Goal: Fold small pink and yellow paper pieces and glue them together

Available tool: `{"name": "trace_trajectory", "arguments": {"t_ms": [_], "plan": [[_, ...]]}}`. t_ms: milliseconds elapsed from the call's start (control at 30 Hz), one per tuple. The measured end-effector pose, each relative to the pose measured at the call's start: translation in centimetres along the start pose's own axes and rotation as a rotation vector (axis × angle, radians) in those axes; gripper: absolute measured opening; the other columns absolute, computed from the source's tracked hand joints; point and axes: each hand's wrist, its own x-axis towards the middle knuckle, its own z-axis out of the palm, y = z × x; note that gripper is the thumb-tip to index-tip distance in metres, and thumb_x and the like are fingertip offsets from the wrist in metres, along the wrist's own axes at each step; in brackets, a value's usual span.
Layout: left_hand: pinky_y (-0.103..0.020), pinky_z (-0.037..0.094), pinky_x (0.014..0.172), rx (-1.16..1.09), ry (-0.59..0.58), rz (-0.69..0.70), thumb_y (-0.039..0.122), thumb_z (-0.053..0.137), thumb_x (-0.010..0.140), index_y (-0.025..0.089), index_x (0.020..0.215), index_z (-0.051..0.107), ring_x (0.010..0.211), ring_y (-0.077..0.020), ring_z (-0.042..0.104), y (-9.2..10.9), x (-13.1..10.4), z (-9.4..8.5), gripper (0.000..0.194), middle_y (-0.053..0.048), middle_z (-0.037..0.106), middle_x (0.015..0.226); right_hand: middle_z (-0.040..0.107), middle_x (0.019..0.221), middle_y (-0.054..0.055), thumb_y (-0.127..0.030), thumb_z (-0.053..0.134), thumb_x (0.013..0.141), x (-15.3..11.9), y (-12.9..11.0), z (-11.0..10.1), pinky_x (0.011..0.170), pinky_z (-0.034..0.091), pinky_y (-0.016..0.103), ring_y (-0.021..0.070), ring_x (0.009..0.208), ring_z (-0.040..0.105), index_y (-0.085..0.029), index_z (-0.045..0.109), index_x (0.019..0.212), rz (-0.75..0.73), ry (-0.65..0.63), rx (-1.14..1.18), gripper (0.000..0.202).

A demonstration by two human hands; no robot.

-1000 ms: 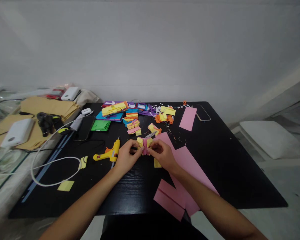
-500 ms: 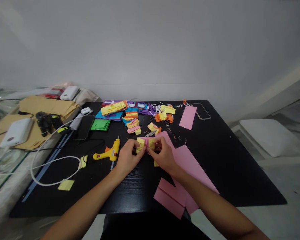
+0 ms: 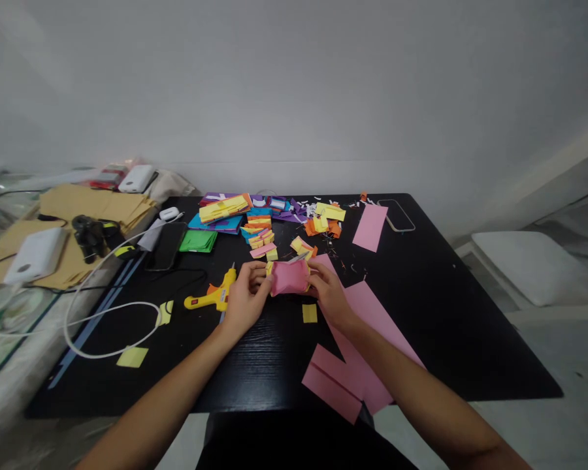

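Note:
A small folded pink paper piece (image 3: 290, 277) with yellow edges is held up between both hands, its pink face opened out. My left hand (image 3: 247, 297) grips its left end, fingers behind and thumb in front. The right end is pinched by my right hand (image 3: 329, 294). Scissors (image 3: 300, 256) lie just behind the piece, partly hidden. A yellow glue gun (image 3: 214, 295) rests to the left of my left hand. Pink sheets (image 3: 379, 326) lie under and beside my right forearm, and a yellow paper square (image 3: 310, 313) sits below my right hand.
Folded colored papers (image 3: 225, 209), green paper (image 3: 198, 241) and scraps (image 3: 326, 225) are at the back of the black table (image 3: 451, 339). A dark phone (image 3: 166, 247), white cable (image 3: 112, 356) and power bank (image 3: 34, 256) are on the left. A phone case (image 3: 396, 217) lies back right.
The held paper has opened from a narrow folded bundle into a wider pink face. My hands have moved apart to its two ends, uncovering more of the yellow square below.

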Motion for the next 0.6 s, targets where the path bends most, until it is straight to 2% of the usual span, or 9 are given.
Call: {"name": "trace_trajectory", "arguments": {"t_ms": [133,267,333,467,600], "plan": [[-0.023,0.053,0.064,-0.019,0.004,0.037,0.036,0.068,0.092,0.019,0.113,0.058,0.073,-0.0125,0.066,-0.3,-0.1,0.0,0.029,-0.004,0.069,0.092,0.075,0.097,0.003,-0.03,0.069,0.072,-0.1,-0.1,0.0,0.07,0.058,0.032,0.0208,0.082,0.069,-0.023,0.068,0.105,0.008,-0.004,0.051,0.033],[-0.023,0.056,0.065,0.008,-0.029,0.083,0.037,0.068,0.092,0.019,0.114,0.056,0.074,-0.0123,0.067,-0.1,-0.1,0.0,0.031,-0.006,0.07,0.098,0.075,0.095,0.003,-0.029,0.064,0.073,0.1,0.2,-0.2,0.071,0.055,0.032,0.0215,0.083,0.069,-0.023,0.067,0.109,-0.025,-0.025,-0.027,0.036],[-0.024,0.058,0.066,0.071,-0.053,0.129,0.036,0.069,0.091,0.019,0.116,0.055,0.077,-0.013,0.069,0.1,-0.3,0.0,0.033,-0.007,0.07,0.103,0.075,0.099,0.004,-0.028,0.062,0.074,0.2,0.5,-0.4,0.075,0.054,0.033,0.0223,0.088,0.07,-0.022,0.067,0.11,-0.09,-0.015,-0.125,0.037],[-0.026,0.061,0.071,0.253,-0.06,0.255,0.034,0.071,0.089,0.019,0.118,0.056,0.081,-0.0143,0.071,0.4,-1.0,0.3,0.036,-0.007,0.071,0.103,0.076,0.105,0.007,-0.031,0.059,0.08,0.2,0.8,-0.7,0.081,0.054,0.036,0.0242,0.091,0.07,-0.019,0.067,0.115,-0.239,0.092,-0.448,0.038],[-0.028,0.062,0.072,0.333,-0.059,0.287,0.034,0.072,0.088,0.02,0.118,0.057,0.082,-0.0159,0.072,0.5,-1.5,0.7,0.037,-0.005,0.072,0.099,0.078,0.101,0.009,-0.033,0.053,0.09,-0.1,0.7,-0.8,0.083,0.053,0.039,0.0258,0.09,0.071,-0.018,0.071,0.114,-0.34,0.12,-0.669,0.033]]}}
